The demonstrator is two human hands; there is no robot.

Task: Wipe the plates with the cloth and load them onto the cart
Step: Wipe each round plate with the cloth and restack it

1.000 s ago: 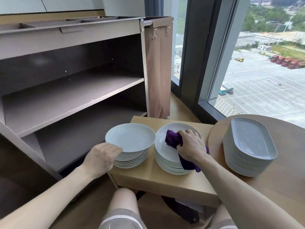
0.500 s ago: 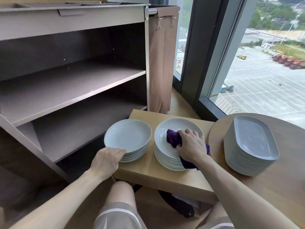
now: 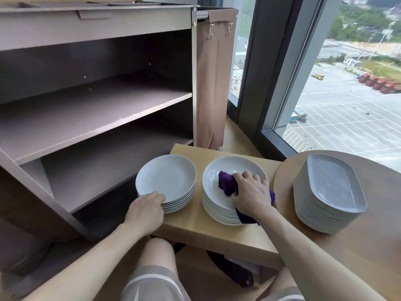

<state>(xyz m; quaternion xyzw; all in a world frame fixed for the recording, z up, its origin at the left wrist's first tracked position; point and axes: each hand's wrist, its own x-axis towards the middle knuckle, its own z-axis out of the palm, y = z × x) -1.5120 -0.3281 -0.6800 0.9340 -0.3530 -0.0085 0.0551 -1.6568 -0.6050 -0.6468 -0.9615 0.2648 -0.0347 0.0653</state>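
Observation:
Two stacks of round pale plates sit on a low wooden table [image 3: 204,227]. My left hand [image 3: 145,210] grips the near edge of the left stack [image 3: 167,181], fingers curled around its rim. My right hand [image 3: 251,193] holds a purple cloth [image 3: 226,183] bunched on the top plate of the right stack [image 3: 227,170]. The cloth's tail hangs over that stack's near side. The brown cart [image 3: 97,118] stands to the left with open shelves that hold nothing.
A stack of grey oblong plates [image 3: 332,192] rests on a round wooden table [image 3: 368,246] at the right. A tan fabric bag [image 3: 213,83] hangs on the cart's right end. Large windows stand behind. My knees are below the low table.
The top plate held above the left stack a second ago now lies flat on it. My left hand moved onto the stack's near rim. My right hand stays on the cloth.

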